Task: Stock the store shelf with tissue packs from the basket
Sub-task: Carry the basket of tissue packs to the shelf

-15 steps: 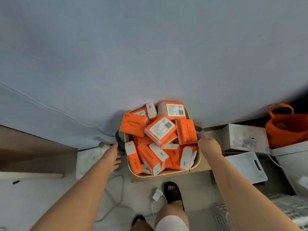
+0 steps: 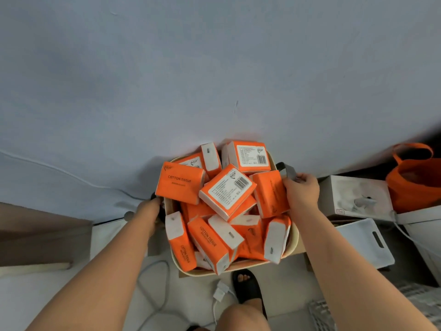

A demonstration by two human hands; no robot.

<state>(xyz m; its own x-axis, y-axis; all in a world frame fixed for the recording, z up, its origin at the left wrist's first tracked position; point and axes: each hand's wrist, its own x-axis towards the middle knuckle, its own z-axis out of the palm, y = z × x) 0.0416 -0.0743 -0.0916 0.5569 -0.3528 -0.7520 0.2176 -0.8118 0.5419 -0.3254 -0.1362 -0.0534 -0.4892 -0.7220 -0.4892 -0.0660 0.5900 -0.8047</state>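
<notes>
The right hand [image 2: 301,194] is curled round the dark handle [image 2: 286,169] on the right side of the basket [image 2: 294,242], with the thumb on top and the knuckles against an orange pack standing at that edge. The left hand [image 2: 149,212] is at the basket's left side. Its fingers go out of sight behind the rim and an overhanging pack, so whether it grips anything there cannot be told.

Between the two hands, the cream basket is heaped above its rim with orange tissue packs [image 2: 228,189], lying at all angles. Some show white barcode labels. One at the upper left, the lettered pack [image 2: 180,182], reads "COTTON TISSUE".

The basket is low against a pale blue wall [image 2: 214,68], over the floor [image 2: 195,297]. A foot in a black sandal [image 2: 248,286] is just below it, with a white cable [image 2: 155,283] looping nearby. To the right are a white box [image 2: 353,197], a white board [image 2: 365,242] with a slot and, farther off, an orange bag [image 2: 415,185].
</notes>
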